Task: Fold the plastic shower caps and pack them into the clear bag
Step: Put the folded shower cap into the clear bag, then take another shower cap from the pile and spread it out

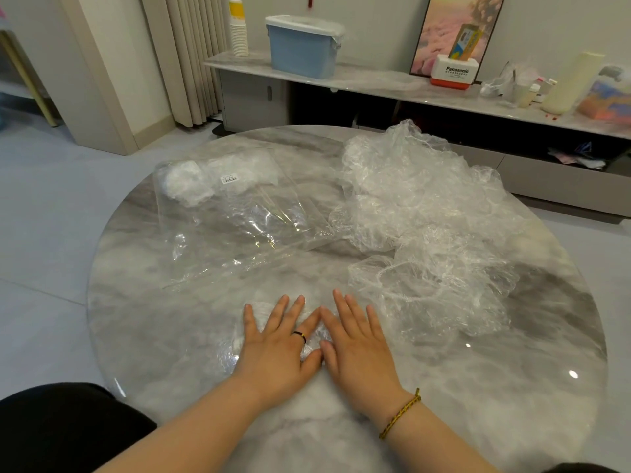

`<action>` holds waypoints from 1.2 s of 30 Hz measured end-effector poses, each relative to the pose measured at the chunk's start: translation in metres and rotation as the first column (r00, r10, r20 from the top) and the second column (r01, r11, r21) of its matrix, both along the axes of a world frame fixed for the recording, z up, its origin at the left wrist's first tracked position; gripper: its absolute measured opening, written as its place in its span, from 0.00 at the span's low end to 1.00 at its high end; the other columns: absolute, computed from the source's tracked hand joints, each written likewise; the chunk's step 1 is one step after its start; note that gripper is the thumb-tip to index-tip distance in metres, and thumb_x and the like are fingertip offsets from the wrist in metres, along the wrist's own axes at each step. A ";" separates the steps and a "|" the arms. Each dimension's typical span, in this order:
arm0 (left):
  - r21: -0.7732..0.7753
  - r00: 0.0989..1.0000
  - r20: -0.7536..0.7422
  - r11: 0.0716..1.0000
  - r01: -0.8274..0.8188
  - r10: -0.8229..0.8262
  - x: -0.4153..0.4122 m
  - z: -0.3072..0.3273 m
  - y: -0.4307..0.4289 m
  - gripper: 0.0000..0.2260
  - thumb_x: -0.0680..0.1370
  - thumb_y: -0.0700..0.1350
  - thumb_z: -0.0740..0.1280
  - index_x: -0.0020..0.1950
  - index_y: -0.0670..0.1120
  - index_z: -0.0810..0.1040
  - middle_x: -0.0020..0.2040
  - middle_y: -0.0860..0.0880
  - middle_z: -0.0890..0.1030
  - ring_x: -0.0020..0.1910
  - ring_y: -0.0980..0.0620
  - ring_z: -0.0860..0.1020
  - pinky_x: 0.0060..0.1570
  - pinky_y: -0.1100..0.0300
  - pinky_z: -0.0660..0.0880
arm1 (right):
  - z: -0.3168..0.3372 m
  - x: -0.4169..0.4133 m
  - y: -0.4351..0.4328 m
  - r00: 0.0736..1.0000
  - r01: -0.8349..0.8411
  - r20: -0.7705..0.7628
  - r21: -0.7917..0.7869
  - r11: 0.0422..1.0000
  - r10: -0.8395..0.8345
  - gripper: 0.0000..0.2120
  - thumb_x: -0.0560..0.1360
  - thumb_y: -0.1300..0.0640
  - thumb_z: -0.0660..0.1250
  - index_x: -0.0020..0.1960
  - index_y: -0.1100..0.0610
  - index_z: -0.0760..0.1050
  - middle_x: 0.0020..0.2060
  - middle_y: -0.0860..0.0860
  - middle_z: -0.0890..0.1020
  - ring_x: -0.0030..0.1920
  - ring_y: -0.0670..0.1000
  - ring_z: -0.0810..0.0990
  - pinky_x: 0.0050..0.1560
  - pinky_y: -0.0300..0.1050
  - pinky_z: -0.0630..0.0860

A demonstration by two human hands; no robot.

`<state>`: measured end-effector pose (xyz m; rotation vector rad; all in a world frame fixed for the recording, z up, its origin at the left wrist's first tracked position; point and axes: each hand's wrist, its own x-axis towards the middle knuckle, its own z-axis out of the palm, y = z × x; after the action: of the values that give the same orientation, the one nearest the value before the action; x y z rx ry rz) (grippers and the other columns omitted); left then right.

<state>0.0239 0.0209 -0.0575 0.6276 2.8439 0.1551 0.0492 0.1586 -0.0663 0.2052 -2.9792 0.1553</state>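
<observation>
Two hands press one shower cap flat near the table's front edge.

Left hand [278,346] and right hand [358,346] lie palm down, side by side, with fingers straight and slightly spread; neither grips anything. Under them a crumpled shower cap [235,349] lies flattened on the round marble-patterned table [478,387], showing mostly to the left of the left hand. The clear bag [232,216] lies flat beyond the hands, left of centre, with folded caps [186,184] at its far end beside a small label [229,179]. A loose pile of caps [420,206] covers the right side, its nearest cap just beside the right fingertips. The left hand wears a ring [299,334] and the right wrist a bracelet [399,416]. A blue box [302,51] stands on the shelf behind.
</observation>
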 end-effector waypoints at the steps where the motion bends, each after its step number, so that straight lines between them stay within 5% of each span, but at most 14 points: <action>1: -0.012 1.000 0.011 1.000 0.004 -0.003 0.000 0.001 0.000 0.44 0.57 0.63 0.26 0.75 0.57 0.38 0.76 0.53 0.36 0.74 0.53 0.34 0.66 0.38 0.31 | -0.003 -0.001 0.001 0.998 0.010 0.068 0.011 1.000 -0.010 0.21 0.81 0.50 0.37 0.62 0.53 0.66 0.61 0.54 0.78 0.64 0.53 0.71 0.68 0.46 0.48; 6: -0.006 0.999 0.032 1.000 -0.016 0.017 -0.001 0.002 0.002 0.44 0.57 0.64 0.26 0.75 0.57 0.37 0.76 0.54 0.37 0.74 0.54 0.35 0.67 0.39 0.32 | 0.000 -0.005 0.005 0.977 0.019 0.212 0.048 0.999 -0.028 0.34 0.81 0.48 0.34 0.58 0.53 0.78 0.57 0.50 0.81 0.56 0.49 0.80 0.66 0.45 0.51; 11: -0.030 0.998 0.065 1.000 -0.006 0.008 -0.002 0.005 0.003 0.46 0.56 0.64 0.26 0.75 0.56 0.37 0.76 0.54 0.36 0.74 0.53 0.34 0.67 0.40 0.32 | 0.000 -0.007 0.005 0.978 0.027 0.204 0.087 0.996 -0.045 0.36 0.80 0.47 0.32 0.57 0.52 0.80 0.57 0.48 0.81 0.57 0.47 0.80 0.61 0.46 0.61; 13: -0.037 0.997 0.079 0.999 0.010 -0.007 -0.003 0.006 0.003 0.46 0.56 0.65 0.26 0.75 0.55 0.37 0.76 0.54 0.36 0.74 0.53 0.34 0.67 0.40 0.32 | 0.008 -0.006 0.007 0.973 -0.013 0.233 0.037 0.999 0.004 0.40 0.76 0.40 0.27 0.68 0.55 0.70 0.68 0.51 0.70 0.69 0.47 0.67 0.70 0.45 0.50; 15: -0.038 0.994 0.106 0.999 0.025 -0.021 -0.004 0.008 0.002 0.46 0.57 0.66 0.28 0.75 0.55 0.38 0.76 0.54 0.36 0.74 0.53 0.34 0.68 0.41 0.32 | 0.011 -0.002 0.009 0.959 -0.039 0.276 -0.092 0.995 0.063 0.45 0.66 0.32 0.27 0.76 0.53 0.49 0.76 0.49 0.49 0.75 0.46 0.44 0.69 0.41 0.32; 17: -0.009 0.990 0.144 1.000 0.013 -0.012 -0.006 0.017 0.000 0.39 0.67 0.70 0.35 0.76 0.55 0.44 0.76 0.55 0.40 0.75 0.54 0.38 0.70 0.44 0.35 | 0.015 0.003 0.011 0.960 0.005 0.274 -0.207 0.978 0.053 0.46 0.61 0.36 0.31 0.76 0.53 0.49 0.76 0.50 0.50 0.75 0.49 0.46 0.68 0.40 0.34; 19: 0.052 0.992 0.122 0.999 -0.015 0.008 -0.013 0.028 -0.001 0.26 0.79 0.62 0.47 0.75 0.53 0.56 0.76 0.55 0.51 0.75 0.55 0.48 0.71 0.53 0.43 | 0.016 0.002 0.015 0.993 0.024 0.121 -0.205 0.978 0.001 0.36 0.68 0.42 0.47 0.68 0.61 0.69 0.66 0.58 0.72 0.67 0.59 0.69 0.69 0.48 0.58; 21: 0.118 0.998 0.060 0.993 -0.023 0.016 -0.022 0.038 0.000 0.21 0.80 0.57 0.53 0.72 0.52 0.64 0.72 0.56 0.63 0.71 0.55 0.59 0.67 0.61 0.54 | 0.023 0.000 0.020 0.995 0.051 -0.073 -0.196 0.979 -0.067 0.18 0.62 0.53 0.65 0.48 0.60 0.81 0.43 0.53 0.84 0.42 0.55 0.83 0.43 0.47 0.80; 24: 0.070 0.993 0.117 0.997 -0.024 0.016 -0.034 0.047 0.006 0.22 0.77 0.56 0.62 0.70 0.51 0.65 0.66 0.54 0.70 0.65 0.54 0.69 0.61 0.63 0.61 | 0.031 -0.003 0.025 0.976 0.071 -0.185 -0.239 0.969 -0.117 0.12 0.58 0.58 0.68 0.41 0.58 0.81 0.33 0.49 0.82 0.32 0.52 0.81 0.29 0.43 0.77; 29: -0.098 0.953 0.301 0.995 -0.013 0.042 -0.044 0.056 0.016 0.24 0.74 0.52 0.69 0.65 0.45 0.66 0.60 0.48 0.75 0.57 0.48 0.74 0.51 0.60 0.66 | 0.031 0.001 0.021 0.989 0.139 0.010 -0.370 0.919 -0.146 0.15 0.78 0.59 0.59 0.64 0.59 0.72 0.55 0.53 0.78 0.58 0.53 0.74 0.53 0.41 0.70; 31: -0.089 0.934 0.352 0.996 -0.030 0.059 -0.045 0.057 0.018 0.19 0.73 0.51 0.70 0.59 0.44 0.70 0.55 0.47 0.76 0.51 0.47 0.74 0.48 0.60 0.68 | 0.030 0.003 0.017 0.991 0.098 -0.037 -0.442 0.892 -0.127 0.13 0.77 0.61 0.62 0.60 0.61 0.74 0.52 0.55 0.78 0.54 0.55 0.76 0.48 0.43 0.71; 33: -0.015 0.922 0.383 0.998 -0.055 0.057 -0.046 0.052 0.014 0.10 0.73 0.48 0.70 0.43 0.45 0.71 0.41 0.47 0.74 0.38 0.50 0.70 0.38 0.62 0.66 | 0.035 0.004 0.013 0.985 0.109 -0.058 -0.518 0.849 -0.163 0.09 0.75 0.62 0.64 0.54 0.61 0.77 0.46 0.54 0.78 0.45 0.53 0.77 0.40 0.35 0.68; 36: 0.196 0.887 0.456 0.964 -0.182 0.075 -0.044 0.049 0.000 0.21 0.72 0.44 0.71 0.29 0.46 0.60 0.27 0.51 0.62 0.27 0.54 0.61 0.27 0.64 0.58 | 0.047 0.004 0.016 0.972 0.235 0.133 -0.591 0.772 -0.195 0.06 0.76 0.57 0.63 0.40 0.54 0.71 0.35 0.46 0.73 0.34 0.43 0.70 0.34 0.31 0.67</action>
<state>-0.0205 0.0213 -0.0089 0.3786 2.4323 0.5863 0.0535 0.1743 -0.0195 -0.2254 -2.7982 1.0791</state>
